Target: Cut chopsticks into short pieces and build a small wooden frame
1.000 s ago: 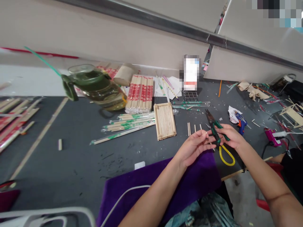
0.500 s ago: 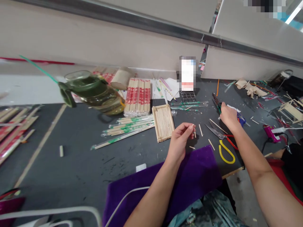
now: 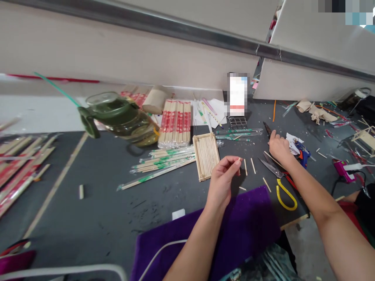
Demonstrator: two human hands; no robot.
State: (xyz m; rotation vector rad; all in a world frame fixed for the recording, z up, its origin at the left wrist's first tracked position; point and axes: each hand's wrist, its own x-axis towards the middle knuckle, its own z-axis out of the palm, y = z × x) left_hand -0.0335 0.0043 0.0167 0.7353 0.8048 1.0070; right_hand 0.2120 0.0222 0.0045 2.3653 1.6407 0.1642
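My left hand point(image 3: 224, 177) is closed in a pinch above the dark table, with thumb and index fingertips together. Something small and pale shows at the fingertips, too small to name. Just left of it lies a shallow tray of glued wooden sticks point(image 3: 207, 156). Short cut sticks point(image 3: 253, 166) are scattered to its right. My right hand point(image 3: 280, 148) reaches over dark-jawed pliers point(image 3: 267, 129); its fingers curl over the handle end, which they mostly hide. Scissors with yellow and red handles point(image 3: 286, 199) lie open under the right forearm.
A tilted green-lidded jug point(image 3: 125, 121) stands left of packed chopsticks point(image 3: 175, 123). Wrapped sticks point(image 3: 164, 160) lie beside the tray. At the back is a phone on a stand point(image 3: 237, 95). A blue glue gun point(image 3: 304, 156) lies right. Purple cloth point(image 3: 205, 234) covers the front edge.
My right hand has shifted slightly left over the pliers, covering more of their handle. My left hand keeps its pinch almost in place. The whole view has shifted a little.
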